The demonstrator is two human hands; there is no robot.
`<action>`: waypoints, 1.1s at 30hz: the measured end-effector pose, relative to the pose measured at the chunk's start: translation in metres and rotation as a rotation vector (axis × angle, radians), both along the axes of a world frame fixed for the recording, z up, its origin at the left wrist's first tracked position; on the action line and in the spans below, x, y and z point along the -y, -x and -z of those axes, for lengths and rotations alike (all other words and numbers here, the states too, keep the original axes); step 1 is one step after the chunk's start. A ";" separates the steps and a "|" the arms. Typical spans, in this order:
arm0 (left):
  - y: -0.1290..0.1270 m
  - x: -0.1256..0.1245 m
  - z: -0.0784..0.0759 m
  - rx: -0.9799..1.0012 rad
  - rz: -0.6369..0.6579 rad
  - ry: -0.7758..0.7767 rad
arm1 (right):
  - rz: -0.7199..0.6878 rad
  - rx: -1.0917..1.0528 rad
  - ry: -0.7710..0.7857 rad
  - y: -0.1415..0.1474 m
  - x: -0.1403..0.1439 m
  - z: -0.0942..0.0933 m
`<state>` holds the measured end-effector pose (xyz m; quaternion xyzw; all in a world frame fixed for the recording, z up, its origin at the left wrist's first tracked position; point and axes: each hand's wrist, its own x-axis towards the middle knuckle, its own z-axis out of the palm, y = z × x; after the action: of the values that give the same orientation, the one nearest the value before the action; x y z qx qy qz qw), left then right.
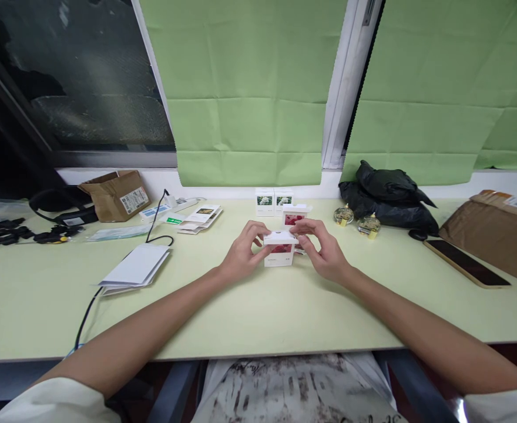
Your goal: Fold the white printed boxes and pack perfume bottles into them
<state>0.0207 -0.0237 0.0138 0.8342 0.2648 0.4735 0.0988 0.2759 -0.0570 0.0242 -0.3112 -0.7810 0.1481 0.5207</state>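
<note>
A small white box [278,259] with a red flower picture stands upright on the table in front of me. My left hand [244,251] grips its left side, thumb on the front and fingers curled near the top. From the other side, my right hand [322,251] has its curved fingers and thumb at the box's upper right edge by the lid. Just behind is another white box [294,218] with a red picture and a raised white top, partly hidden by my right hand. Some small reddish item below it is mostly covered.
Two white boxes [264,203] with white-flower pictures stand by the wall. Flat cartons [137,265], printed cartons [202,216], a black cable [91,301] and an opened cardboard box [120,197] lie left. Rightward are glass bottles [368,225], black bags [388,197], a phone [466,262] and a brown parcel [496,232].
</note>
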 end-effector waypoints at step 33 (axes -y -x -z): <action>-0.001 0.001 -0.003 0.023 0.025 -0.031 | 0.062 0.155 -0.221 0.002 -0.005 -0.002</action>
<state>0.0217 -0.0249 0.0165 0.8333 0.2459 0.4860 0.0948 0.2740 -0.0522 0.0265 -0.2863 -0.8204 0.0206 0.4944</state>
